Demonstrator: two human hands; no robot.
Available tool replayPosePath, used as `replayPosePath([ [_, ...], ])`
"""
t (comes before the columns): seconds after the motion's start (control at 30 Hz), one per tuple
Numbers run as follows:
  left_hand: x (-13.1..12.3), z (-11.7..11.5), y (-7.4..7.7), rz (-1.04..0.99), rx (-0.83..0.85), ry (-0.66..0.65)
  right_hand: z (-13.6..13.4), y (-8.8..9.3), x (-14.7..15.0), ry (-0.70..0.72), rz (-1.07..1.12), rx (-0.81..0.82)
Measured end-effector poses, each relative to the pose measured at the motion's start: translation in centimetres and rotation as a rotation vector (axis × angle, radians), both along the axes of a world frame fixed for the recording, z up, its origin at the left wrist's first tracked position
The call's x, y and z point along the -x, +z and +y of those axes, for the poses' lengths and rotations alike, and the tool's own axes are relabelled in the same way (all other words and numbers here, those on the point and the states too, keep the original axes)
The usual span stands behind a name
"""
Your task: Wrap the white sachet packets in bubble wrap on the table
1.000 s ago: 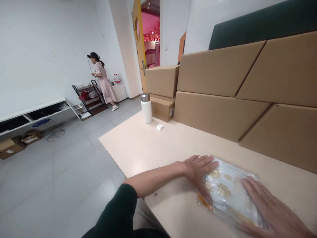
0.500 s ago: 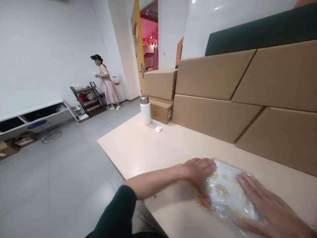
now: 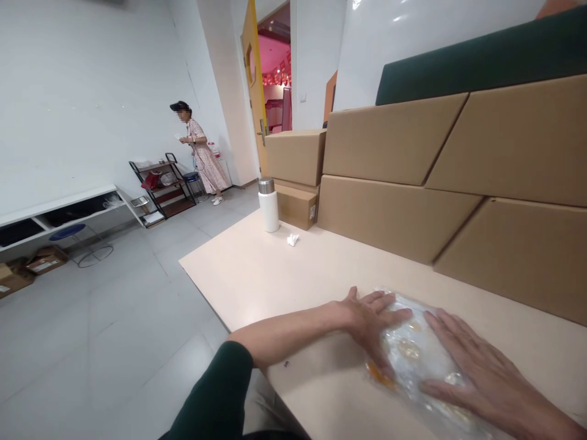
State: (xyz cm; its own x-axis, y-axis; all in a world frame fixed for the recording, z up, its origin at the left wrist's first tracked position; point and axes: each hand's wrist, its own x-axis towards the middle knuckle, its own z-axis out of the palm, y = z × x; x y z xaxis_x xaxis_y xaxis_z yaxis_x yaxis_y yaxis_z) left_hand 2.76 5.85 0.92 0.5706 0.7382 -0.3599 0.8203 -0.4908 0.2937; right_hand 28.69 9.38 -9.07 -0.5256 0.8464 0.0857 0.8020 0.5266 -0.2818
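A flat package in crinkled clear plastic (image 3: 409, 349) lies on the table, pale with round yellowish patches and an orange bit at its near left corner. What is inside I cannot make out. Across its left side rests my left hand (image 3: 373, 321), fingers spread and palm down. My right hand (image 3: 479, 366) lies flat over the right part of the package, its fingers stretched out and the thumb apart. Both palms hide parts of the plastic.
On the pale table (image 3: 238, 275) stand a white bottle (image 3: 269, 211) with a metal cap and a crumpled white tissue (image 3: 292, 239). Stacked cardboard boxes (image 3: 394, 146) line its far side. Across the room a person (image 3: 202, 150) stands by a shelf rack (image 3: 160, 189), near an open yellow door (image 3: 254, 79).
My left fingers have spread wider over the package. My right hand has shifted slightly left, its thumb further over the plastic. The distant person has leaned and stepped a little.
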Motion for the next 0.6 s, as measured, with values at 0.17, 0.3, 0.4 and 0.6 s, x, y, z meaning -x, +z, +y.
replayPosePath([
  [0.17,-0.1,0.3,-1.4,-0.038,-0.021,-0.007,-0.4,0.0,0.9,-0.01,-0.026,0.029],
  [0.3,0.6,0.7,-0.6,-0.048,0.038,-0.02,-1.6,4.5,1.6,-0.019,-0.17,0.18],
  [0.4,1.6,1.3,1.1,-0.092,0.145,-0.089,-2.6,8.9,1.7,0.078,-0.157,0.318],
  [0.6,1.6,2.6,1.5,-0.153,-0.015,-0.017,-2.9,11.1,2.8,-0.014,-0.126,0.366],
])
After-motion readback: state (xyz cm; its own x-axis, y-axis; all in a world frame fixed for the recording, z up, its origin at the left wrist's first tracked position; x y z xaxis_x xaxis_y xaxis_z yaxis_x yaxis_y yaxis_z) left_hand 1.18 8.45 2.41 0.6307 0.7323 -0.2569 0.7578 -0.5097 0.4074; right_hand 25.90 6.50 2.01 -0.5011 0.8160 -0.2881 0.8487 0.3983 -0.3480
